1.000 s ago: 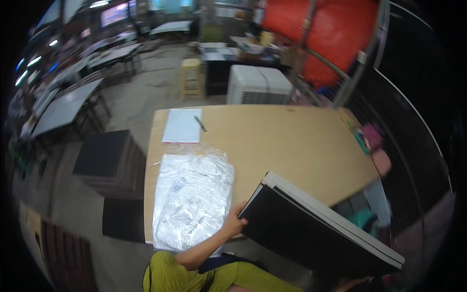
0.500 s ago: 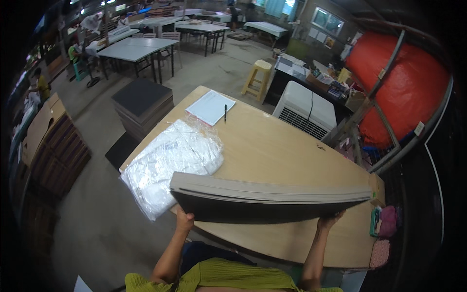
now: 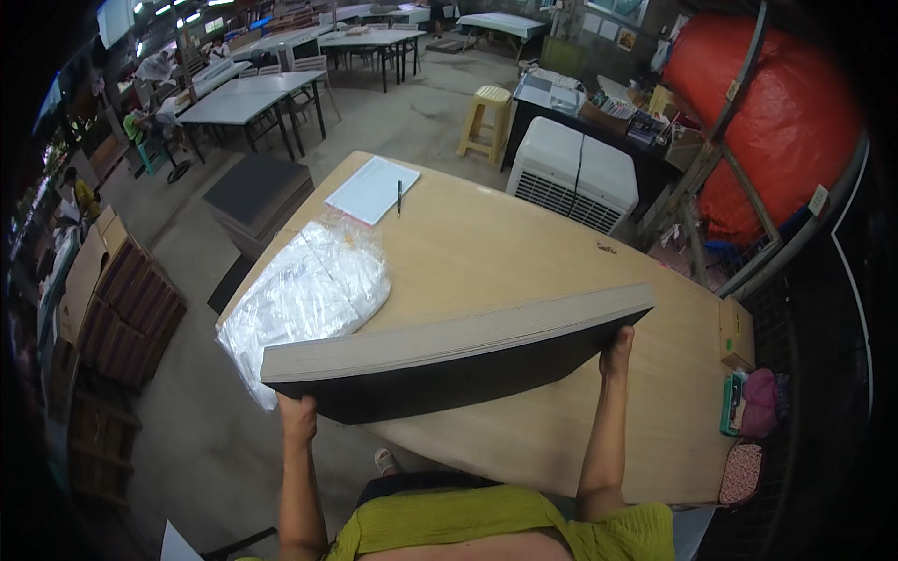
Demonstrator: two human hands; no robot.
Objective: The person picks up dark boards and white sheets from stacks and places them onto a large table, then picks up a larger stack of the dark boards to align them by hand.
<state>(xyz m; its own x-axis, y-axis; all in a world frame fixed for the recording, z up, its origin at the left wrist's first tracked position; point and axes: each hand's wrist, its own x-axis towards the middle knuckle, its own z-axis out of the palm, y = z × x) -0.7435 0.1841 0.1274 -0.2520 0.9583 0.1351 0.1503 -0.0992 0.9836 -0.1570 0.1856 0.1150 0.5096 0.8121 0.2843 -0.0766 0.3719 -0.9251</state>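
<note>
Beyond the fingers, one wide wooden table (image 3: 524, 252), reaching far past both hands. Between the two hands, held above the near table edge, one thick stack of flat boards (image 3: 449, 360), pale along its long edge and black on the face turned down to the person. Left hand (image 3: 297, 414) closed on the stack's left lower corner, fingers wrapped under the black face; right hand (image 3: 617, 348) closed on the right end, fingers narrow and pressed to the edge. Past the left fingers, lying on the table, one crumpled clear plastic bag (image 3: 304, 294) with white contents. Farther past it, one white paper pad (image 3: 372, 189), with one dark pen (image 3: 398, 197) just beside. To the right of the right fingers, at the table's end, one small brown box (image 3: 735, 334), one green flat package (image 3: 731, 403) and one pink cloth bundle (image 3: 760, 400).
</note>
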